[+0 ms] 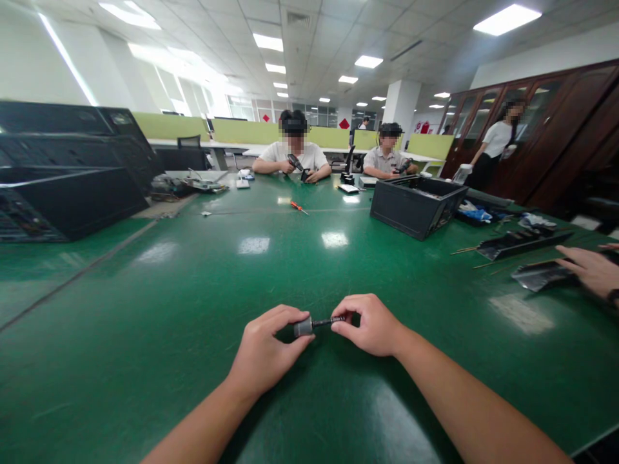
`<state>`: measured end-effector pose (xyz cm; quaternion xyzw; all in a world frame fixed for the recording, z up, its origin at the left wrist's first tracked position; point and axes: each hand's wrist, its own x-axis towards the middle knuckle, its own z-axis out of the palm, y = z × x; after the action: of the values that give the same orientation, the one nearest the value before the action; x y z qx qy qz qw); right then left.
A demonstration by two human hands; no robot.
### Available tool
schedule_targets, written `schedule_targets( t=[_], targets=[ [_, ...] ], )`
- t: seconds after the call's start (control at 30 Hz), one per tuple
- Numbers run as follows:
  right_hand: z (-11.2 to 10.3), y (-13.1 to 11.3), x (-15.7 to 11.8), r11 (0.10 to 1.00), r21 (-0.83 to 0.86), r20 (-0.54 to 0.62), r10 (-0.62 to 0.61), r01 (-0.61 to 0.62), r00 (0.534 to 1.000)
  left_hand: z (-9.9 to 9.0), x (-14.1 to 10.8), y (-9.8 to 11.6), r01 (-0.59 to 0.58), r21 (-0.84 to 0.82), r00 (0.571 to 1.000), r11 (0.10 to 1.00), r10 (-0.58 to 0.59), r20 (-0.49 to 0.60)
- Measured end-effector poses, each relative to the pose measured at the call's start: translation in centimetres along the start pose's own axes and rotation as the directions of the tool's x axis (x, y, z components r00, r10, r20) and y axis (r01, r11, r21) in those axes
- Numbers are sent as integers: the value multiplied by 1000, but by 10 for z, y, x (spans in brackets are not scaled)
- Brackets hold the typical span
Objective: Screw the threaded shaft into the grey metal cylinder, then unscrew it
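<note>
Over the near middle of the green table (207, 277), both hands hold one small tool-like piece, a short grey cylinder (304, 327) with a thin dark shaft (322, 323) pointing right. My left hand (271, 341) pinches the cylinder between thumb and fingers. At the shaft's far end, my right hand (370, 324) is closed in a pinch on its dark tip. The piece lies roughly level, and its exact kind cannot be made out. An orange screwdriver (298, 207) rests farther back, apart from both hands.
Black computer cases (72, 200) are stacked at left, and an open black case (411, 203) stands at back right. Two people with power drivers sit opposite. Another person's hand (592, 267) touches a dark metal panel (541, 274) at right. Loose parts (203, 183) lie back left.
</note>
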<state>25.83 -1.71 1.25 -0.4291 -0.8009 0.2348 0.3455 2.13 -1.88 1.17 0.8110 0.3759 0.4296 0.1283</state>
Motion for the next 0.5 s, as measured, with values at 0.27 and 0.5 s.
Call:
schedule_targets(
  t=[0.27,0.5],
  targets=[
    [-2,2,0,1000,2,-16,-10,10,1000,0,1,-1,15,7,1000,1000,-15,9],
    [-4,2,0,1000,4,-16,-10,10,1000,-1,0,-2,8,5,1000,1000,-8,-10]
  ],
)
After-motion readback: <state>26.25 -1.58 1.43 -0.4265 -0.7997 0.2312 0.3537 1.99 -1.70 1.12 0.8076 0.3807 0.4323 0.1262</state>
